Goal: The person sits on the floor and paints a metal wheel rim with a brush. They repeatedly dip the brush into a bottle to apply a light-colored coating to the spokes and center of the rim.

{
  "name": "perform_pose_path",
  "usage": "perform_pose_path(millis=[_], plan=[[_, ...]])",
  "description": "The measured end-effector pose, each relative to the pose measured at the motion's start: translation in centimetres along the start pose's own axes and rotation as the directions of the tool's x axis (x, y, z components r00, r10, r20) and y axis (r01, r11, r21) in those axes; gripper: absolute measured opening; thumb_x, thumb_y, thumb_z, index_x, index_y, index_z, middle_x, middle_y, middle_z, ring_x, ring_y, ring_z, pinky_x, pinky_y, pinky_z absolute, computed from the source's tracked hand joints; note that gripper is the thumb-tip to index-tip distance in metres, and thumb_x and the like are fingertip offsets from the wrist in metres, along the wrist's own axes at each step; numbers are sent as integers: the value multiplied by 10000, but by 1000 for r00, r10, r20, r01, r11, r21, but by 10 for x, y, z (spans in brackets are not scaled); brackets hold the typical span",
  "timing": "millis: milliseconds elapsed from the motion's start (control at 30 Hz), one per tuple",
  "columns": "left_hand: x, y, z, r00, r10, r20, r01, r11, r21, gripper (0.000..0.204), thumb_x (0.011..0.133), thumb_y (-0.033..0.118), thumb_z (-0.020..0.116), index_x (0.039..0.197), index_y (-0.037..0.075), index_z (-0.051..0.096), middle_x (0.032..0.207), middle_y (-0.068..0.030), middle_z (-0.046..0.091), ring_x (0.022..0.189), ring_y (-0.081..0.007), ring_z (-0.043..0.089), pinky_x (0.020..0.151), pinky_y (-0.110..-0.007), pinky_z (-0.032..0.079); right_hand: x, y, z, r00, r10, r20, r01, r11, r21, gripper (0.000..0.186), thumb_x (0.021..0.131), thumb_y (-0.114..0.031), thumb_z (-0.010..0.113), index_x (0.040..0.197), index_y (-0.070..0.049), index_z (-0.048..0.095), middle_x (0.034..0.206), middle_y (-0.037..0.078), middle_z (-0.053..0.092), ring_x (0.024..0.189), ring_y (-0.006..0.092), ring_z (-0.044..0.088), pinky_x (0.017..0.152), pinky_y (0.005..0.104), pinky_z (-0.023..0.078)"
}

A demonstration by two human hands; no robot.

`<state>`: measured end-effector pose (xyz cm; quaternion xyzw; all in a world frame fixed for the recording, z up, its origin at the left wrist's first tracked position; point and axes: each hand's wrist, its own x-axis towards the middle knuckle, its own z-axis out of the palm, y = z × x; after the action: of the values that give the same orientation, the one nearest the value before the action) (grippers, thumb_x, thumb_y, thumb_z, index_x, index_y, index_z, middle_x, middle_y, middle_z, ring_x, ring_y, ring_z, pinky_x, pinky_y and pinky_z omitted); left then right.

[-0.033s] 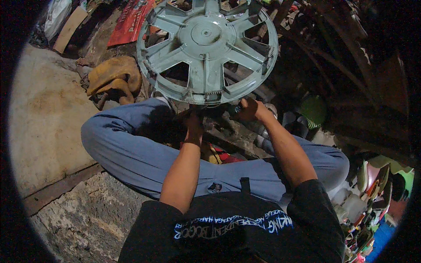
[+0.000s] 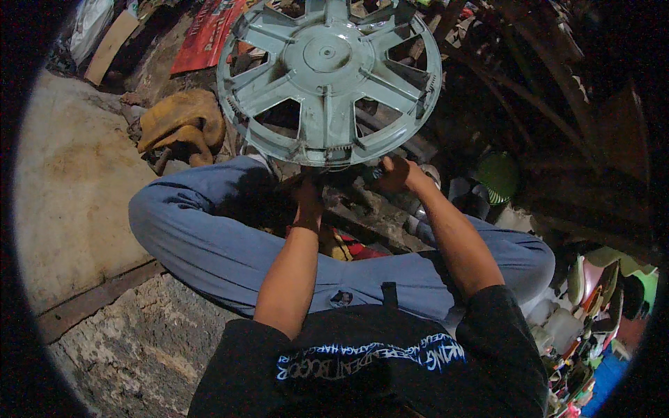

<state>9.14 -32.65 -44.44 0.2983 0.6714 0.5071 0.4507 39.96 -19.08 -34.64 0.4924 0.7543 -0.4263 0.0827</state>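
Observation:
A pale grey-green plastic wheel cover (image 2: 327, 52) with spokes and a notched rim fills the top centre, facing up at me. My left hand (image 2: 306, 194) is under its lower edge, in shadow; its fingers are mostly hidden, so I cannot tell what they hold. My right hand (image 2: 398, 174) is just below the cover's lower right rim, fingers curled around something small and dark that I cannot make out. I sit cross-legged in grey-blue trousers (image 2: 188, 230), with dark, cluttered ground and some red and yellow material (image 2: 352, 247) between my legs.
A crumpled yellow-brown object (image 2: 181, 118), a red printed sheet (image 2: 195, 42) and a cardboard strip (image 2: 111, 45) lie at upper left. A pale worn board (image 2: 70, 181) is at left. A green round object (image 2: 497, 177), dark planks and a colourful pile of scrap (image 2: 578, 334) are at right.

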Motion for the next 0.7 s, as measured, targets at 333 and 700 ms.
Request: perform_pose_path(millis=[333, 700], plan=[[1, 5, 1, 980, 158, 124, -193, 911, 365, 320, 1020, 305, 583, 1206, 75, 704, 1173, -185, 714, 1064, -369, 685, 911, -461, 533, -4, 6, 0, 993, -89, -73, 88, 996, -8, 898, 787, -587, 793, 1492, -151, 446, 1420, 224, 596, 1305, 416, 581, 1053, 486, 507], [-20, 96, 31, 945, -278, 170, 321, 886, -335, 557, 1059, 493, 481, 1456, 110, 558, 1373, -92, 631, 1211, -284, 600, 947, -410, 531, 5, 21, 10, 996, -11, -92, 24, 991, 132, 969, 766, -626, 816, 1519, -145, 442, 1522, 211, 510, 1389, 420, 500, 1144, 466, 446]])
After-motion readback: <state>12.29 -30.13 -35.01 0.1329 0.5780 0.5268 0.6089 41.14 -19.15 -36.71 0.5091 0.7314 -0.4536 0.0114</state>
